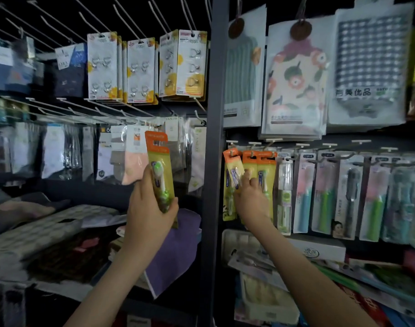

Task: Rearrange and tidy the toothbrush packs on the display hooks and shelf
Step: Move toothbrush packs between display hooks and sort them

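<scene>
Gripping an orange-topped toothbrush pack (158, 159) upright in the left hand (149, 208), fingers and thumb curling round its lower half, holding it up in front of bagged socks (131, 159), left of the dark post (213, 138). Right of the post, pinching a tilted pack (232, 168) with the right hand (251, 199), fingers bending onto its lower edge, its top sitting at a hook (232, 143). Hanging just beside it, two matching yellow packs (260, 166), then a row of other toothbrush packs (326, 194) running rightward. Sitting below the row, a white box (319, 250), its contents too blurred to tell.
</scene>
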`<state>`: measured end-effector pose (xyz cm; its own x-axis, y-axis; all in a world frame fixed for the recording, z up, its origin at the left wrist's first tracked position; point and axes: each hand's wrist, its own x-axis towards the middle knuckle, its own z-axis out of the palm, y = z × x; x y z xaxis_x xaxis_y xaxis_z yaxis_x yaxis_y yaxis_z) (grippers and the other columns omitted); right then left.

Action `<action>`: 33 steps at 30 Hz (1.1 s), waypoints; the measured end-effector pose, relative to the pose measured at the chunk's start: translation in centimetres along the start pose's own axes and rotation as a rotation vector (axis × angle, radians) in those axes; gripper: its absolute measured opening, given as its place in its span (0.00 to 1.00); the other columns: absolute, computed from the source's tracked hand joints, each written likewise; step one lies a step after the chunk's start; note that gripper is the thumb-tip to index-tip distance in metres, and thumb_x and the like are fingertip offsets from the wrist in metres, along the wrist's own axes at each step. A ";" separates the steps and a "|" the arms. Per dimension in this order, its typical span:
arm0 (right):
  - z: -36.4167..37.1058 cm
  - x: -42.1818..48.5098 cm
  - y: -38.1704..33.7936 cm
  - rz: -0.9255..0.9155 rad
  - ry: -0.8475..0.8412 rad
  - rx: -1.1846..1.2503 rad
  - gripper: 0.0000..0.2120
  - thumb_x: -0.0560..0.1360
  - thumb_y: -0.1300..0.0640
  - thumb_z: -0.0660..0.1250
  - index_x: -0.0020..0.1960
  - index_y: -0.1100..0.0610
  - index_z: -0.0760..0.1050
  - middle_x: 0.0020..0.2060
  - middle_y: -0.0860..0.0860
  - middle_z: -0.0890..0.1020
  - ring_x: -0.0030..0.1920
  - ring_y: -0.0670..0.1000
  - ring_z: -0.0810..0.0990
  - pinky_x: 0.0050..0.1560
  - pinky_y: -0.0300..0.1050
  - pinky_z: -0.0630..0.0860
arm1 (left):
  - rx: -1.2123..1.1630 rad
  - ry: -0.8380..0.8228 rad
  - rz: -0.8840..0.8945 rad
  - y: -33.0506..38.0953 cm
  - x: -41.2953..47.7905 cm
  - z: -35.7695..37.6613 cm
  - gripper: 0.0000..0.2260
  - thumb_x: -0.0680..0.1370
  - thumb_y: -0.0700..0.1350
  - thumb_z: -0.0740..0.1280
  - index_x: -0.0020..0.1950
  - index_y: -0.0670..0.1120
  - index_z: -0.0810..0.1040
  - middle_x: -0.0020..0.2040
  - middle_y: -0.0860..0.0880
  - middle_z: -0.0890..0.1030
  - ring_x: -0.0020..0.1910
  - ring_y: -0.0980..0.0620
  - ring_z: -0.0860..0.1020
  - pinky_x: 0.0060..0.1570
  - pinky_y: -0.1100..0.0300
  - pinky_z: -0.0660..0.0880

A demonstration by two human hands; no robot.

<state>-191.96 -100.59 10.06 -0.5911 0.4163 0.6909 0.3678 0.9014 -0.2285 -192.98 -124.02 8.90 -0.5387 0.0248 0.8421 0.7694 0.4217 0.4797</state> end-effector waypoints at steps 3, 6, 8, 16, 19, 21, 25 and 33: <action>0.4 1.2 -1.0 0.027 -0.066 -0.029 0.32 0.80 0.55 0.59 0.76 0.65 0.46 0.74 0.58 0.58 0.64 0.57 0.71 0.44 0.45 0.74 | -0.015 -0.027 0.002 -0.1 -0.4 0.6 0.38 0.73 0.46 0.72 0.77 0.48 0.53 0.66 0.45 0.68 0.62 0.44 0.72 0.59 0.46 0.74; 0.3 1.4 -1.5 0.057 -0.141 0.038 0.32 0.79 0.48 0.60 0.75 0.63 0.51 0.75 0.58 0.57 0.66 0.59 0.70 0.50 0.49 0.76 | -0.001 -0.049 -0.001 0.3 -1.0 1.3 0.39 0.72 0.47 0.72 0.77 0.50 0.53 0.61 0.46 0.70 0.58 0.43 0.75 0.54 0.44 0.75; -0.3 0.6 -1.5 0.037 -0.087 0.154 0.30 0.79 0.46 0.57 0.74 0.62 0.55 0.74 0.58 0.59 0.67 0.60 0.70 0.53 0.51 0.75 | 0.004 -0.048 0.022 0.9 -1.6 1.8 0.39 0.72 0.46 0.72 0.77 0.48 0.54 0.59 0.45 0.71 0.58 0.43 0.74 0.55 0.45 0.74; -6.6 -5.9 -1.0 -0.324 -0.265 1.279 0.09 0.78 0.60 0.62 0.57 0.55 0.74 0.46 0.45 0.81 0.49 0.43 0.80 0.49 0.37 0.75 | 0.081 -0.019 0.224 4.7 -2.8 6.5 0.38 0.63 0.41 0.78 0.69 0.36 0.67 0.51 0.38 0.77 0.50 0.39 0.76 0.49 0.50 0.73; -6.8 -6.0 -0.4 -0.272 -0.237 1.265 0.10 0.76 0.65 0.64 0.54 0.54 0.74 0.43 0.47 0.82 0.46 0.45 0.81 0.45 0.36 0.76 | 0.044 -0.035 0.294 6.2 -3.0 8.1 0.40 0.62 0.41 0.77 0.70 0.36 0.66 0.51 0.40 0.76 0.51 0.46 0.70 0.51 0.55 0.66; -7.2 -5.3 0.6 -0.161 -0.198 1.361 0.10 0.77 0.66 0.63 0.54 0.55 0.74 0.44 0.48 0.83 0.46 0.46 0.82 0.44 0.39 0.78 | 0.048 -0.018 0.372 6.7 -2.9 8.5 0.35 0.68 0.49 0.71 0.71 0.40 0.64 0.53 0.42 0.75 0.52 0.47 0.70 0.51 0.57 0.68; -7.2 -3.4 4.0 -0.162 -0.132 0.934 0.06 0.78 0.61 0.62 0.52 0.52 0.69 0.38 0.44 0.78 0.35 0.36 0.76 0.38 0.34 0.72 | 0.216 0.063 0.455 6.2 -1.3 8.9 0.32 0.74 0.56 0.63 0.74 0.43 0.63 0.66 0.39 0.69 0.66 0.41 0.66 0.65 0.50 0.62; -5.4 -0.8 5.2 -0.169 -0.154 0.573 0.33 0.80 0.60 0.58 0.77 0.46 0.42 0.45 0.57 0.79 0.33 0.51 0.75 0.35 0.43 0.71 | 0.475 0.118 0.464 4.0 1.7 11.8 0.33 0.72 0.49 0.66 0.75 0.45 0.62 0.74 0.37 0.54 0.73 0.36 0.54 0.70 0.41 0.54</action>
<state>-185.73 -96.91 12.06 -0.7205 0.2357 0.6522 -0.1591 0.8593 -0.4862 -194.83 -111.63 9.34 -0.1269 0.2123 0.9689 0.6631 0.7446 -0.0763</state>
